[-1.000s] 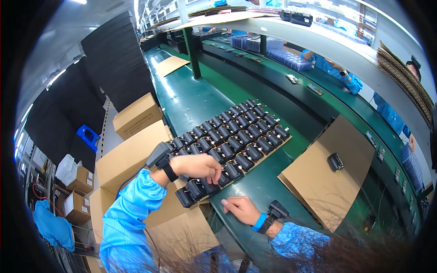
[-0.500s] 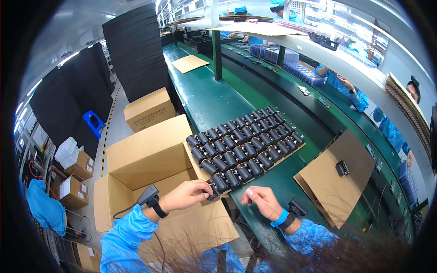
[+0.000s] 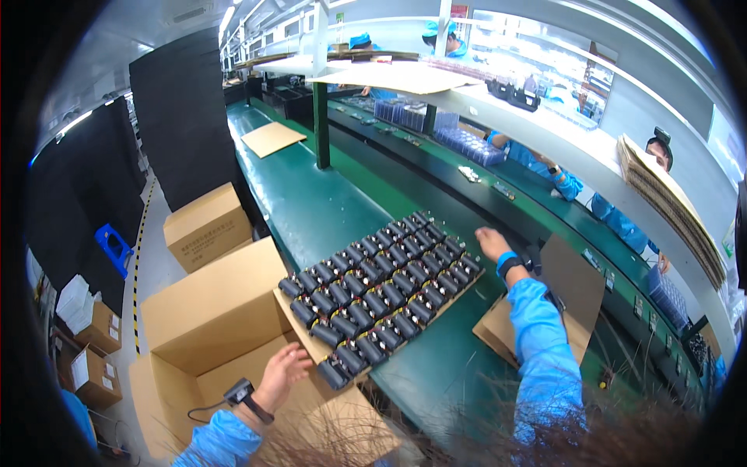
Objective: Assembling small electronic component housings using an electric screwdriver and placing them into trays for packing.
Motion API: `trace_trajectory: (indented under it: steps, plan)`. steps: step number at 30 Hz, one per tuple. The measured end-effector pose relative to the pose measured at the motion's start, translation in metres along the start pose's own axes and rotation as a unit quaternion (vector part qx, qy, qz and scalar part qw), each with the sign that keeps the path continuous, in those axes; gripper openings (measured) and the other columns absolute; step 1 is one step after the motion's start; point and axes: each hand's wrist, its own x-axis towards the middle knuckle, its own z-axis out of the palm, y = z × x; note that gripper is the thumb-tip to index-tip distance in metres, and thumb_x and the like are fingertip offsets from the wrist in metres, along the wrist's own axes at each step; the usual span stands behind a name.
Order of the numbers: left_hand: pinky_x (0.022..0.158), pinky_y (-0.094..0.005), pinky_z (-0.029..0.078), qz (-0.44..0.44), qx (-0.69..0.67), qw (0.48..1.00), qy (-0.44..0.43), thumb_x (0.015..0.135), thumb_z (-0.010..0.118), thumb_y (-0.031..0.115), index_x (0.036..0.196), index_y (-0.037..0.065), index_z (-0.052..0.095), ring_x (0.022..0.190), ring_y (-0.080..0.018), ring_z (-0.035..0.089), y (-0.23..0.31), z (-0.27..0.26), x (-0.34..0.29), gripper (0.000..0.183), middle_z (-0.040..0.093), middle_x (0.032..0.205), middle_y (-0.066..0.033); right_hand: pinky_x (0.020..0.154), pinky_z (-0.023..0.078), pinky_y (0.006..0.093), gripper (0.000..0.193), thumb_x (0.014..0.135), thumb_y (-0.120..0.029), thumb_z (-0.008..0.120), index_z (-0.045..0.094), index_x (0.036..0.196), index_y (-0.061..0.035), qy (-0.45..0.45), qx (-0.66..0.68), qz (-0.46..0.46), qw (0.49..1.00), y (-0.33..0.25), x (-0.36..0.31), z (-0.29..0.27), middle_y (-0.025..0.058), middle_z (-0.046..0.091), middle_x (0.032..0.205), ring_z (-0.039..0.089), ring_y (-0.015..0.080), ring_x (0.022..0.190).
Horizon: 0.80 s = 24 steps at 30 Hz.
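Observation:
Rows of black cylindrical parts with small coloured wires (image 3: 366, 292) cover a cardboard sheet (image 3: 297, 323) on the green bench (image 3: 311, 210). My left hand (image 3: 284, 372) hovers over the open carton beside the sheet's near left corner. Its fingers are spread, and nothing shows in them. Past the sheet's right edge, my right hand (image 3: 492, 245) reaches forward over the bench, close to the far right end of the rows. Its fingers point left and look blurred, so whether they hold anything is unclear. Both wrists wear dark strapped devices.
A large open carton (image 3: 210, 303) stands at the left, with a closed carton (image 3: 208, 226) behind it. Folded cardboard (image 3: 572, 284) leans by my right forearm. Beyond, a line carries circuit boards (image 3: 469, 173) and clear plastic trays (image 3: 471, 146); people in blue work there.
My left hand has come off the near corner part and moved left, its fingers opening. The right hand has swung forward and right. The whole view has shifted, too.

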Motion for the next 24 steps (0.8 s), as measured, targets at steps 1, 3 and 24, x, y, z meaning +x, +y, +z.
trace_trajectory:
  steps: [1,3,24]
  plan:
    - [0.08,-0.0344,0.055,-0.014,-0.035,0.999,-0.035,0.104,0.051,0.019,0.142,0.002,0.045,0.103,-0.0194,0.066,-0.005,0.0,0.008,0.042,0.063,0.123,-0.0093,0.103,0.046,0.0475,0.045,0.099,-0.035,0.047,0.066,0.117,0.0015,-0.026,-0.011,0.029,0.999,0.025,0.013,0.015,0.0263,0.066,0.119,0.06,0.0426,0.118]
    - [0.081,-0.0335,0.057,-0.028,-0.036,0.997,-0.062,0.105,0.049,0.018,0.138,0.003,0.048,0.101,-0.0196,0.067,0.0,0.02,0.026,0.037,0.065,0.121,-0.01,0.094,0.051,0.0459,0.043,0.098,-0.035,0.051,0.068,0.115,0.0017,-0.052,0.041,0.103,0.992,0.1,0.028,0.02,0.0217,0.07,0.116,0.066,0.0382,0.107]
    - [0.088,-0.0384,0.06,-0.022,-0.073,0.997,-0.026,0.105,0.048,0.016,0.132,0.004,0.047,0.103,-0.0244,0.071,0.013,0.046,0.026,0.029,0.066,0.122,-0.0117,0.059,0.047,0.0218,0.025,0.098,-0.024,0.06,0.067,0.118,-0.0099,-0.287,0.287,0.171,0.898,0.023,0.065,0.03,-0.0039,0.066,0.089,0.058,0.0055,0.071]
